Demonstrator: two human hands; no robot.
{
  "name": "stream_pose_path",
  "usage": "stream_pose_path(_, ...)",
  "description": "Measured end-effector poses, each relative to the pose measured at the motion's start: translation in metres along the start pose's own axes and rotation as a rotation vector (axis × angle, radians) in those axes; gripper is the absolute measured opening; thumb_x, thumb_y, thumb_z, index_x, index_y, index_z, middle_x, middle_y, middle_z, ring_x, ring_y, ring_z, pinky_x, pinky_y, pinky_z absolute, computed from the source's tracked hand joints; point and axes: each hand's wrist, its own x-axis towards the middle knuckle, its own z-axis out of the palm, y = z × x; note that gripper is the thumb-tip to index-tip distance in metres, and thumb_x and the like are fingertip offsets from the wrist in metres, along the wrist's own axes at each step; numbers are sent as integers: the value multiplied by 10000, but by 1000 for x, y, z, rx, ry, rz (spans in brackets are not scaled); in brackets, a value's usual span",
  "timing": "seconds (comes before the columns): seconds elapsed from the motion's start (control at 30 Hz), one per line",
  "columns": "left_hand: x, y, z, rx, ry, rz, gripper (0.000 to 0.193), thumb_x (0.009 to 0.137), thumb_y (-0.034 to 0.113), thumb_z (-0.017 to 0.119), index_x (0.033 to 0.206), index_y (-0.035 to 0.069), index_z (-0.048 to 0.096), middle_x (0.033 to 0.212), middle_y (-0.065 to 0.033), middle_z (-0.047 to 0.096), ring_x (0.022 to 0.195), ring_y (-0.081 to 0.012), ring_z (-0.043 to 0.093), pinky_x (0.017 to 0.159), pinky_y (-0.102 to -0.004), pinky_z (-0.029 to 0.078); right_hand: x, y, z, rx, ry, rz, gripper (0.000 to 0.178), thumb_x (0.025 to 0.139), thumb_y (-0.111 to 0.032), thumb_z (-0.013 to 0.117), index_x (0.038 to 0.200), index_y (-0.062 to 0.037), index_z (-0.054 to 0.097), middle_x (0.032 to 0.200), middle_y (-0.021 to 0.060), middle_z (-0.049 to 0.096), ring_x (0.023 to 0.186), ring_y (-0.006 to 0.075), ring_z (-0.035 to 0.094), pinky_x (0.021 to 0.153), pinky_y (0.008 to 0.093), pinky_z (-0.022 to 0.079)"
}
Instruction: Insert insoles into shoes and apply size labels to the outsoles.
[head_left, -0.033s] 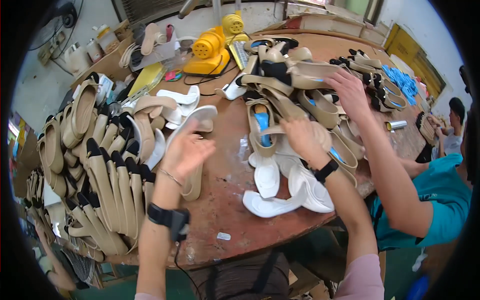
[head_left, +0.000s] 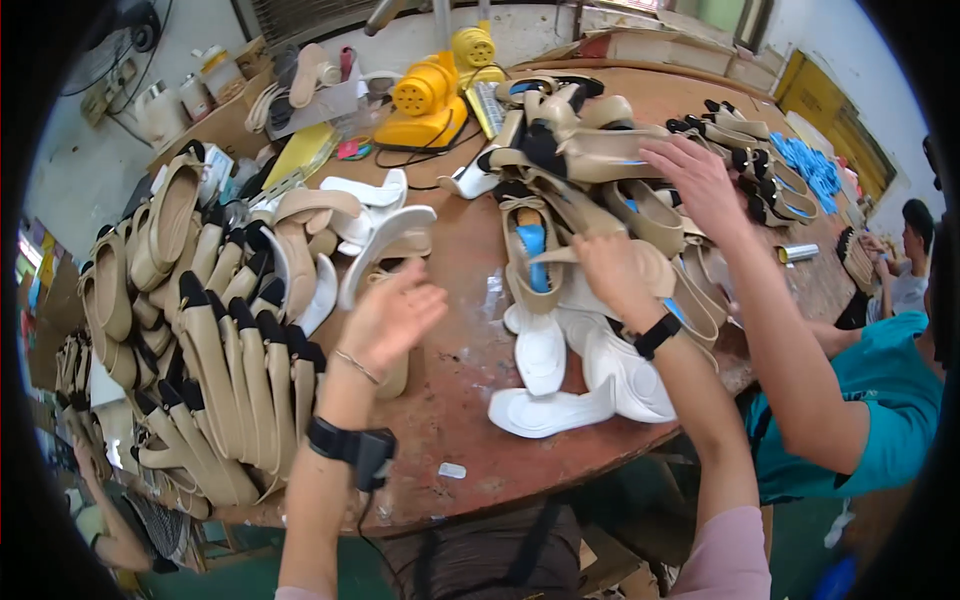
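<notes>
Left hand [head_left: 392,315] raised, fingers loosely spread; right hand [head_left: 615,275] reaches forward.

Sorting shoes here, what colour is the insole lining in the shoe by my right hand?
Bright blue, seen in the head view: the insole lining beside the right hand.

Yellow heat blowers [head_left: 428,100] (two), blue insoles [head_left: 812,165], metal can [head_left: 797,253], co-worker's arm [head_left: 790,340]

Beige shoes [head_left: 215,330] with black heels, left edge of reddish-brown tabletop [head_left: 470,380]. White insoles [head_left: 560,400] near front edge. Yellow machine [head_left: 425,100] at far edge. Blue liners [head_left: 532,250] mid-tabletop.
</notes>
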Motion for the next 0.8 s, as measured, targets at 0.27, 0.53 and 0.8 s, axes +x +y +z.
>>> stream_pose_path(0.27,-91,-53,9,469,-5,4,486,1015,319,586,1407,43,500,1381,-124,567,1283,-267,556,1040,-418,488,9,-46,-114,796,136,281,243,710,76,596,878,-24,741,840,201,679,825,355,684,776,404,527)
stream_pose_path(0.53,-107,-92,29,176,15,-79,471,944,211,648,1358,26,522,1273,-146,609,1111,-246,640,990,-355,529,-110,-196,-194,1427,-152,-10,339,757,107,582,1060,-21,664,1020,175,642,946,372,643,823,385,519)
stream_pose_path(0.8,-225,-94,-61,80,243,3,695,888,443,513,1431,15,454,1262,-186,637,934,-333,701,615,-381,604,-209,-202,-81,944,-353,171,293,858,-1,568,1149,-14,601,1087,245,633,1011,438,613,880,490,495)
